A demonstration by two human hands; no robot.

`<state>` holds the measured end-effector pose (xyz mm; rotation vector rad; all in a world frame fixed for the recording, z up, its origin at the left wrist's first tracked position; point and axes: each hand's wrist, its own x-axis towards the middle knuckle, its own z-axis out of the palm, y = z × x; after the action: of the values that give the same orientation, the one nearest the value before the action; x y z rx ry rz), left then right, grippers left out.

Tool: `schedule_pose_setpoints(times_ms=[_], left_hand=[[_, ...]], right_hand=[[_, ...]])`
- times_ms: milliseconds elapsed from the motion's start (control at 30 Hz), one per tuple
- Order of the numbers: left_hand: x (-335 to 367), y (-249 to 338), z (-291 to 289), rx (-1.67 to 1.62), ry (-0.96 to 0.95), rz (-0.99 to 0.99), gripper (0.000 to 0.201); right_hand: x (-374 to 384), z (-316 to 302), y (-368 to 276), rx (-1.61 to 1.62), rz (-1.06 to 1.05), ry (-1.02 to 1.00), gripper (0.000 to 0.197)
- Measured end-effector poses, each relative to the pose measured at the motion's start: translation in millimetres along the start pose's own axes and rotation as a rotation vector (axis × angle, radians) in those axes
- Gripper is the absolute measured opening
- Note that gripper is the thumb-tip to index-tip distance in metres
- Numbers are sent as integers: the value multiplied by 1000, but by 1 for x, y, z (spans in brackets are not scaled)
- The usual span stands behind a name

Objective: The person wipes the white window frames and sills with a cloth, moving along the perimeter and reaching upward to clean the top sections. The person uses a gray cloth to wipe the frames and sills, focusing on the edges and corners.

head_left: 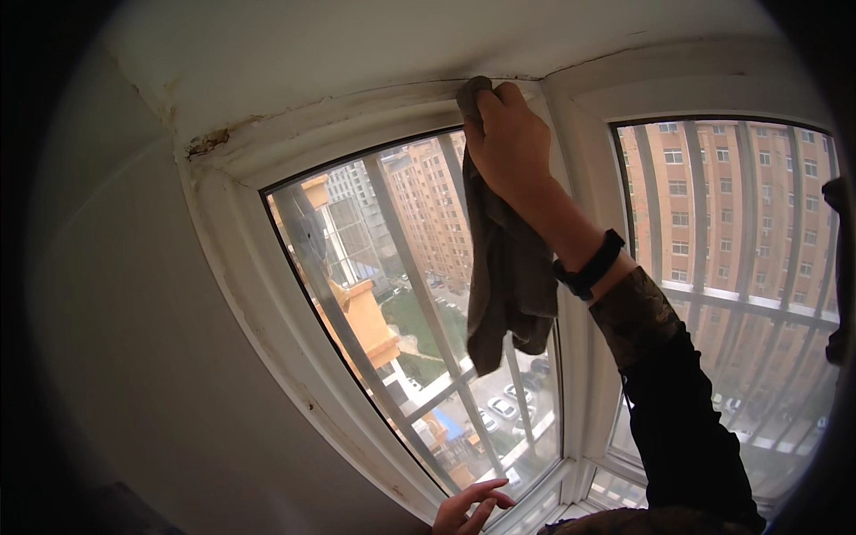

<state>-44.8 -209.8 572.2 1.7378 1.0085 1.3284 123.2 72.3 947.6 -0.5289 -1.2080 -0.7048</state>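
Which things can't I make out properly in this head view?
Head view: the patch of dingy white window frame behind the bunched grey-brown cloth, hidden by cloth and bare right hand.
Head view: the wrist of the bare left hand, cut off by the lower edge.
Head view: what the dark shape at far right is, cut off by the black fisheye rim.
Head view: details of the white parked cars, too small.
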Motion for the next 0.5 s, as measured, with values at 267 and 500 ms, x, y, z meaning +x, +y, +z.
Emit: schedule_pose_setpoints(times_ms=[267, 500], left_hand=[[4, -2, -2, -103, 1, -2, 36], [-6, 5, -8, -37, -96, 26, 35]], right_hand=[[-5, 3, -51, 196, -5, 68, 18], [-2, -1, -44, 69, 95, 79, 17]])
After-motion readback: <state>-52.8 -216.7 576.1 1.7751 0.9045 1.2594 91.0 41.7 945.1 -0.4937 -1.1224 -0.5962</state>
